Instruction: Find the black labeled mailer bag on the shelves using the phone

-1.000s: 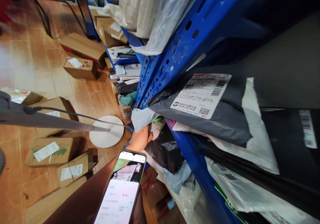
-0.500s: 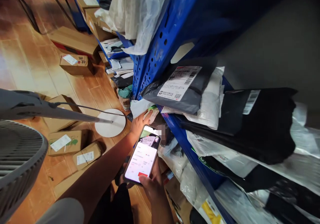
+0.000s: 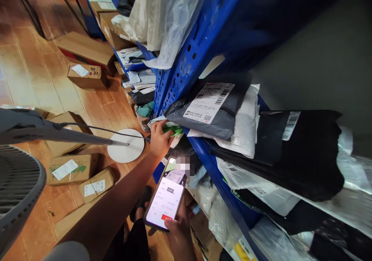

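Observation:
My right hand (image 3: 178, 222) grips a smartphone (image 3: 164, 199) from below, its thumb on the glass near a red button. The lit screen shows a label picture above a white panel. My left hand (image 3: 161, 139) is stretched to the shelf's edge, fingers curled on a green and white parcel (image 3: 173, 130); the far fingertips are hidden. Beside it a grey mailer bag (image 3: 180, 109) with a barcode label lies on white parcels. Below the left hand, dark packages sit on a lower level, partly covered by the phone.
Blue metal shelving (image 3: 200, 144) with stacked bagged parcels fills the right. Several cardboard boxes (image 3: 87, 76) lie on the wooden floor (image 3: 31, 71) at left. A fan (image 3: 20, 199) with a round white base (image 3: 125, 152) stands close to my left arm. A black mailer (image 3: 267, 152) lies further right.
My left hand has moved up slightly and its fingers have closed on the green and white parcel, lifting its edge. The phone has lowered a little, and a small grey box shows on its screen.

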`<state>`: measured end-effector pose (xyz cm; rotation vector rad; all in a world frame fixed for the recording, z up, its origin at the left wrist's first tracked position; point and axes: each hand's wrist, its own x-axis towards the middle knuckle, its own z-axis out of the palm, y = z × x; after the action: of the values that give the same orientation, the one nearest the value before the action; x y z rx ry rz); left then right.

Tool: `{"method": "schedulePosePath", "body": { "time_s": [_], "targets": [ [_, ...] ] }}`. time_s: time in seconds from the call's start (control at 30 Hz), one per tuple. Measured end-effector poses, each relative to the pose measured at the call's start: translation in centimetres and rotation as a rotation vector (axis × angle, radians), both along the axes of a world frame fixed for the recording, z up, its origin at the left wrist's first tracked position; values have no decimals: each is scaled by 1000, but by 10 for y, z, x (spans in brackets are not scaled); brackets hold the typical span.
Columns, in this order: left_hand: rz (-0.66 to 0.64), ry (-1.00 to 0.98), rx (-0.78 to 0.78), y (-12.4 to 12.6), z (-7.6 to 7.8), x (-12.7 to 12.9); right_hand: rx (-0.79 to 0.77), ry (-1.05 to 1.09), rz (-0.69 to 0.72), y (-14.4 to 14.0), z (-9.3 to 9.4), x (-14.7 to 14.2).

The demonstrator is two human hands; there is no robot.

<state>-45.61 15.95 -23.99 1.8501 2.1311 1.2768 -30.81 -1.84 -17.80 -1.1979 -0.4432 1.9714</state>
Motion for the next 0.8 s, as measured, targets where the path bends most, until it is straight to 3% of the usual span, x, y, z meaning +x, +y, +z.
{"method": "schedulePosePath", "body": {
  "time_s": [0.2,0.33,0.43,0.5,0.67,0.8],
  "targets": [
    [-231,-5,82,-27,-10,4,4,13,34,3,10,4],
    [-386,-6,-194,-42,-14,4,18,9,-19,7,6,-1],
    [-285,-25,-358,-34,-11,8,1,-12,-2,14,4,-7],
    [-227,-20,-370,-26,-10,8,18,-18,17,21,4,-11],
    [-368,-111,-252,-33,-9,-9,71,18,51,43,2,-24],
    [-434,-164,-352,-54,-14,-24,103,28,33,56,-4,-35]
  ]
}}
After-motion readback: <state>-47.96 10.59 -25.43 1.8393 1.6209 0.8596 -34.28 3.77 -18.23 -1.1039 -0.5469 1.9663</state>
